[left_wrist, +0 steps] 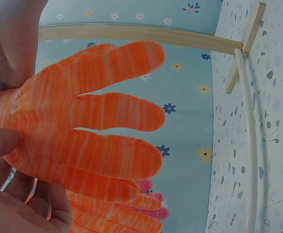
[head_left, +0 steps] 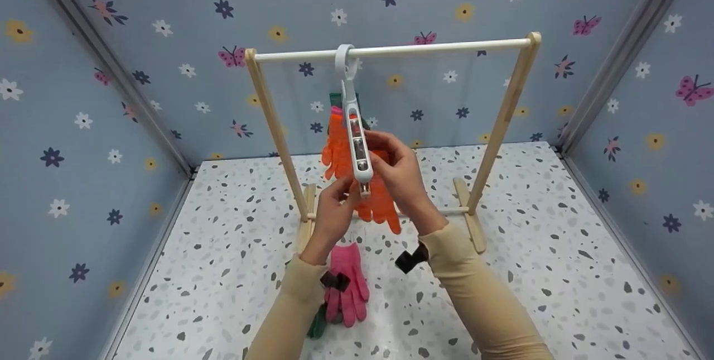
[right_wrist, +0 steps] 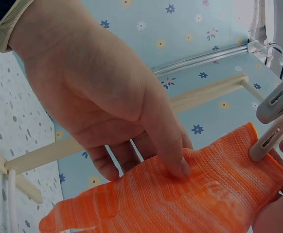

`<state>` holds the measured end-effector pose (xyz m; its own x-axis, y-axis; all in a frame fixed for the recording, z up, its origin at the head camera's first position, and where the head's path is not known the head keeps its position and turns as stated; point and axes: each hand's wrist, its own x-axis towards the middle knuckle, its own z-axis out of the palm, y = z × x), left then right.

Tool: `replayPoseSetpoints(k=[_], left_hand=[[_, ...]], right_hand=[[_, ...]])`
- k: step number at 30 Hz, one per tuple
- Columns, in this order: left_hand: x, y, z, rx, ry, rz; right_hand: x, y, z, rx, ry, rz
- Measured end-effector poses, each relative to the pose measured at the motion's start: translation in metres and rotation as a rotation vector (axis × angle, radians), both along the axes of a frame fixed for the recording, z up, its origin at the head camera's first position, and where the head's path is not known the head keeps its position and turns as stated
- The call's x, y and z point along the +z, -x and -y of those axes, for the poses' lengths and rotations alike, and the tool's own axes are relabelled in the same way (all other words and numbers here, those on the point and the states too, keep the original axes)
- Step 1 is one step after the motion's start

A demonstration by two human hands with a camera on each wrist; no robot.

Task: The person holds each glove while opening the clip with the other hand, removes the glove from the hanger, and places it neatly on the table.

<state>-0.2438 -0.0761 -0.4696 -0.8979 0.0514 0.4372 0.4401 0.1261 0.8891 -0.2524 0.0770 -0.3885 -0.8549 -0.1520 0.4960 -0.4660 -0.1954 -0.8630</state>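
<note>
A white plastic hanger [head_left: 357, 137] with clips hangs end-on from the rack's rail. In the left wrist view an orange knit glove [left_wrist: 102, 111] is spread flat, fingers pointing down toward the floor. My left hand [head_left: 333, 215] pinches this glove, thumb on the near side and fingers behind. Higher up, my right hand [head_left: 403, 173] holds the cuff end beside the hanger's clips, partly cut off in the right wrist view. A grey clip [right_wrist: 267, 141] overlaps the cuff edge there. Another orange glove [head_left: 336, 148] hangs farther back, with green glove fabric [head_left: 335, 99] behind it.
The wooden rack [head_left: 505, 120] with its white rail [head_left: 440, 48] stands on a speckled floor. A pink glove [head_left: 350, 287] lies on the floor below my left wrist, with a green glove [head_left: 317, 324] partly under it. Flowered panels [head_left: 100, 142] enclose the sides and back.
</note>
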Motion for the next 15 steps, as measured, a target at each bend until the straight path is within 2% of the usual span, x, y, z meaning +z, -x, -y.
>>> replayPoseSetpoints(k=[7, 15], left_hand=[[-0.0014, -0.0008, 0.0006, 0.012, 0.015, 0.012], [0.0005, -0.0019, 0.0003, 0.017, 0.025, -0.005]], right_hand=[[0.0030, 0.0032, -0.0005, -0.023, -0.039, -0.005], [0.0055, 0.0036, -0.0003, 0.013, -0.050, -0.020]])
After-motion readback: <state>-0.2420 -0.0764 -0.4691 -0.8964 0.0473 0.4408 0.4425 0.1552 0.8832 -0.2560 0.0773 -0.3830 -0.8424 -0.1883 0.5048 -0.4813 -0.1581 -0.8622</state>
